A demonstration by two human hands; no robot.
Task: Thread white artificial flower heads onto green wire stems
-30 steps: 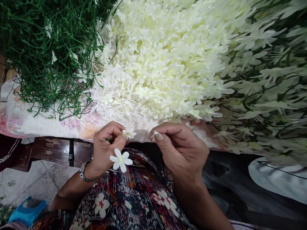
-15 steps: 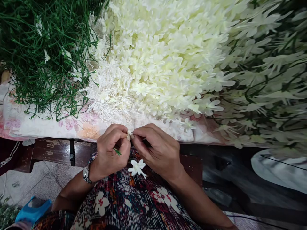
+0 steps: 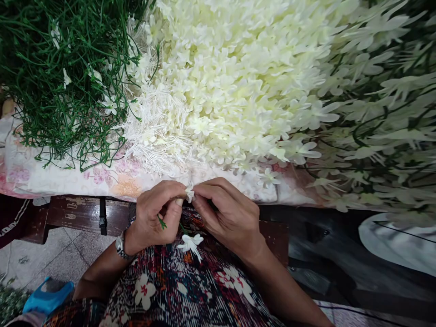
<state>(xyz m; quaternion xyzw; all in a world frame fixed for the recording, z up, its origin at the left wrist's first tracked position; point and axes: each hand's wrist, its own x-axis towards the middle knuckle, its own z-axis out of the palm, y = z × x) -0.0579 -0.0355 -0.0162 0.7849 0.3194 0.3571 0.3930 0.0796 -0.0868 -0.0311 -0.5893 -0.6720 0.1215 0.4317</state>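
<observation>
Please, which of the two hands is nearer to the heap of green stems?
Left. The left hand is on the near side of the green stems, to their right; the right hand is farther right.

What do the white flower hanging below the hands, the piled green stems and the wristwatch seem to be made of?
White flower: likely fabric or soft plastic, matte, judging by its thin petals.
Green stems: probably plastic, faintly glossy, evenly coloured and wiry.
Wristwatch: apparently metal, from its silvery shine; too small to be sure.
</observation>
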